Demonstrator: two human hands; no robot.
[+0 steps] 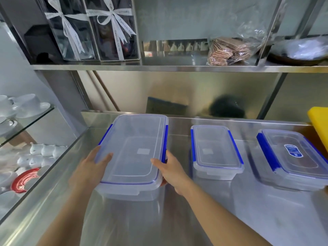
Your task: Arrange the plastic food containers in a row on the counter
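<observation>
I see a brushed stainless-steel counter under a steel shelf, with a glass cabinet of white cups left of the large clear rectangular plastic container with blue clips. That container sits on the counter, clasped at its near corners: my left hand and right hand each wrap it, thumbs on the lid, fingers hidden down the sides. To its right stand a smaller clear blue-clipped container and a labelled one, cut off by the frame, with a yellow block beyond. The dark shapes reflected in the back wall are too blurred to identify.
</observation>
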